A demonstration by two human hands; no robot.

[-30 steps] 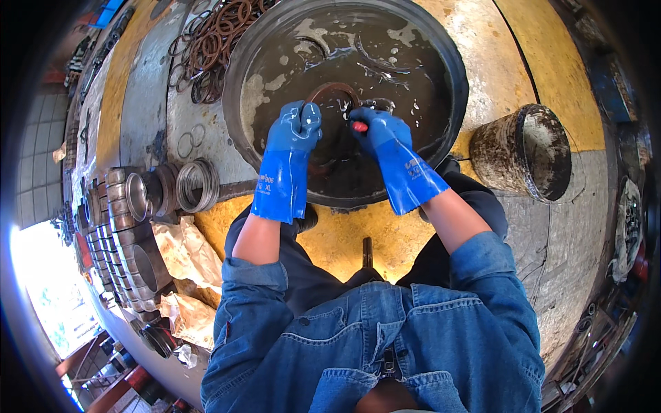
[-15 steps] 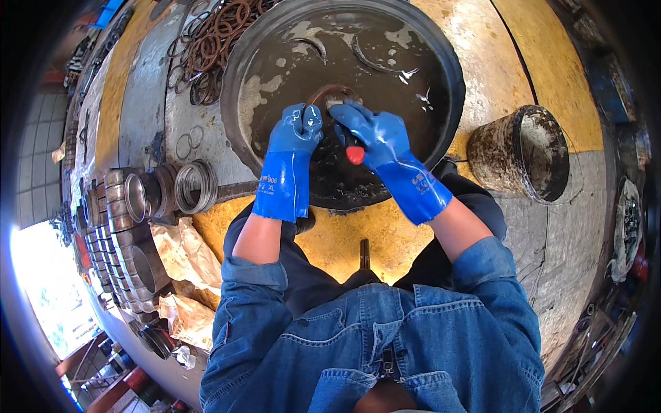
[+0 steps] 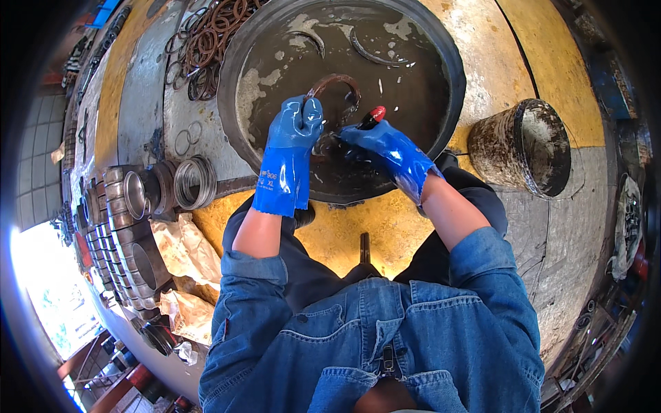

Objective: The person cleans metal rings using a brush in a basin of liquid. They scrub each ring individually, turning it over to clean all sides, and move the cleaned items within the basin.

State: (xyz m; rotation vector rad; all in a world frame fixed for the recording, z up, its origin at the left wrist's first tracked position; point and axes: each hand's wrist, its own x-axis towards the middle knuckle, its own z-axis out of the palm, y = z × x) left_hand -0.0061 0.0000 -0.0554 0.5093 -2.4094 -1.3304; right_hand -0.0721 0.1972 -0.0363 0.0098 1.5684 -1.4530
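While the left hand (image 3: 295,131) pinches the rusty ring (image 3: 333,88) over the basin (image 3: 237,82), the right hand (image 3: 385,146), gripping a red-tipped tool (image 3: 372,117), should scrape steadily, keeping that ring braced.

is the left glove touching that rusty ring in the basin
Touching. The head view shows the left hand in its blue glove with fingers closed over the edge of the rusty ring, no gap between them, above the dirty liquid in the black basin.
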